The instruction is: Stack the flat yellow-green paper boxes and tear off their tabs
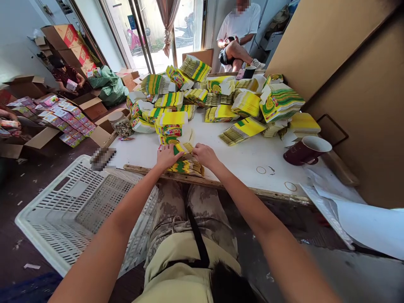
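Close to the table's front edge, my left hand lies over a small stack of yellow and green flat printed cartons, its fingers and thumb closed around the side. My right hand is closed in a pinch at the right end of the same cartons. What exactly sits between its fingertips is too small to make out. Just below, another bundle of cartons rests at the table's edge. A stack with printed fronts stands right behind my left hand.
Many carton bundles cover the back of the white table. A maroon mug and rubber bands are at right, a jar at left. A white plastic crate stands beside my legs. A person sits behind.
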`<state>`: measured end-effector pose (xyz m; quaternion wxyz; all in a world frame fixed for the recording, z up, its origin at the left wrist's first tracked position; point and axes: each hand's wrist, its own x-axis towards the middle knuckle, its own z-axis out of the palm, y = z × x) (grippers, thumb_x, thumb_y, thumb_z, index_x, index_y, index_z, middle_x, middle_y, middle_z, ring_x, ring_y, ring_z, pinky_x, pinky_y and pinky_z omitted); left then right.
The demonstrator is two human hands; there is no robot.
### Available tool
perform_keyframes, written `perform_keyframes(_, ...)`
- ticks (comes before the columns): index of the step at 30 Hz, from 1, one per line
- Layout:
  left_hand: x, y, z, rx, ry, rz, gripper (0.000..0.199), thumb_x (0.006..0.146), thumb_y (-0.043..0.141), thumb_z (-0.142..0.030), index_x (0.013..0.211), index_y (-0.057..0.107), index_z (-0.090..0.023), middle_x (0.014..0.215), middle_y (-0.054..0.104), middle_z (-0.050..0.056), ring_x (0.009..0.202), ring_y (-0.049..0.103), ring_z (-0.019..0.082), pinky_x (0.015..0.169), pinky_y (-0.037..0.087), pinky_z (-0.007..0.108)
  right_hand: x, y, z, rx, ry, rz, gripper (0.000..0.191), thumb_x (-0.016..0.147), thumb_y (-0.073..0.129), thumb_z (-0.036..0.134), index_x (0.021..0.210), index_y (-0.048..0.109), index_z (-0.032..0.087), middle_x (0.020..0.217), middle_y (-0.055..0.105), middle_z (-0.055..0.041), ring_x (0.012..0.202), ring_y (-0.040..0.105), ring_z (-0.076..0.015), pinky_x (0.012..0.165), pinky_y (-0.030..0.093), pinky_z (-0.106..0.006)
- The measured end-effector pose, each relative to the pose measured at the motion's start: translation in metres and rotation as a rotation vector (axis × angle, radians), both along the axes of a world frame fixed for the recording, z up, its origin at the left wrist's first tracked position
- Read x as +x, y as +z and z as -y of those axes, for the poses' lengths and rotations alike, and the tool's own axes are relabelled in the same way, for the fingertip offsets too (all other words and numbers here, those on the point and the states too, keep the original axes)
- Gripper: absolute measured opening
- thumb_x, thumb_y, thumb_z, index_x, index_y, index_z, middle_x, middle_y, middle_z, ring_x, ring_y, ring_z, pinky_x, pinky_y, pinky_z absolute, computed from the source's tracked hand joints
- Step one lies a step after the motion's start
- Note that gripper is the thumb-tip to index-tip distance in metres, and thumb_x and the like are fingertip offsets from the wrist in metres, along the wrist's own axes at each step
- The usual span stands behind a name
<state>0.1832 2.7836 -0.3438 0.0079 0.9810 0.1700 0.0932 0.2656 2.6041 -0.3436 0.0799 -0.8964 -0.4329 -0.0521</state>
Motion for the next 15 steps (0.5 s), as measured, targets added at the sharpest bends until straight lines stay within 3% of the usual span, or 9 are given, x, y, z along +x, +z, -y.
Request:
perform_keyframes(8, -0.002, 0.006, 0.004, -0.01, 0.015, -0.03, 0.065, 0.092, 0.033, -0.065, 0.133, 0.047, -0.016, 0.132, 0.057, 0.017, 0.128, 0.047, 0.032, 0.099, 0.038, 0.043, 0.004, 0.001, -0.022, 0.054, -0.1, -0.111, 0.033, 0.09, 0.05, 0.027, 0.117, 0.064, 0.015, 0.11, 0.069, -0.0183, 0.105, 0.064, -0.0303, 0.085, 0.046, -0.035)
perform_keyframes(15, 0.001, 0.003, 0.001, 0.002, 0.002, -0.019, 0.069, 0.09, 0.033, -0.069, 0.132, 0.047, -0.016, 0.133, 0.057, 0.019, 0.127, 0.047, 0.034, 0.099, 0.039, 0.046, 0.002, -0.005, -0.038, 0.139, -0.216, -0.276, 0.037, 0.092, 0.046, 0.03, 0.11, 0.07, 0.008, 0.114, 0.067, -0.0251, 0.111, 0.062, -0.0347, 0.092, 0.047, -0.04)
